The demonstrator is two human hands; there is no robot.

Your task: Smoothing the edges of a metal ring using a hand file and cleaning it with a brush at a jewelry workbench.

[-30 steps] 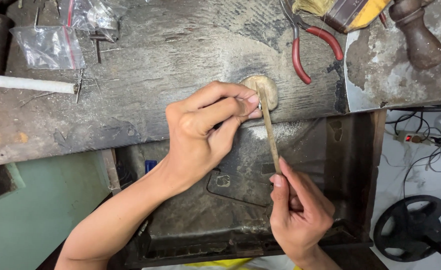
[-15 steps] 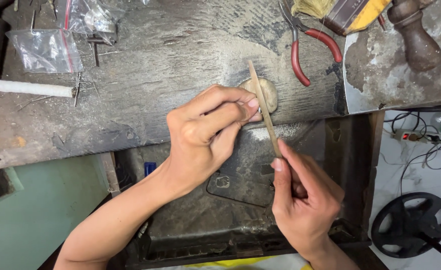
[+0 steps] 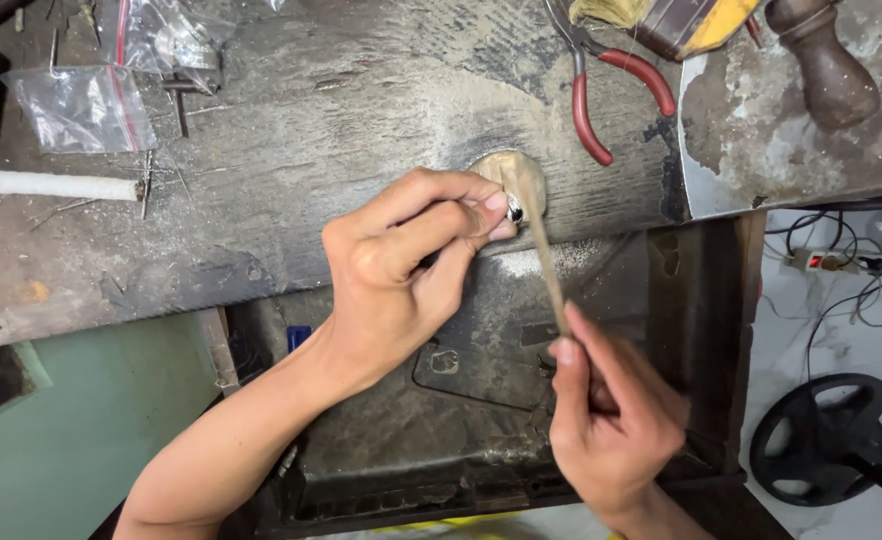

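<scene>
Two hands work at the edge of the worn wooden bench (image 3: 291, 150). Your left hand (image 3: 401, 260) pinches a small silver ring (image 3: 514, 209) against the round tan wooden peg (image 3: 509, 175). Your right hand (image 3: 611, 420) grips a thin tan file stick (image 3: 544, 255), its tip lying across the ring. Red-handled pliers (image 3: 601, 95) lie just beyond on the bench.

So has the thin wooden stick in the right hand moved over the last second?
Yes. The thin wooden stick has slid back toward the person; its tip no longer reaches past the round wooden peg at the bench edge.
</scene>
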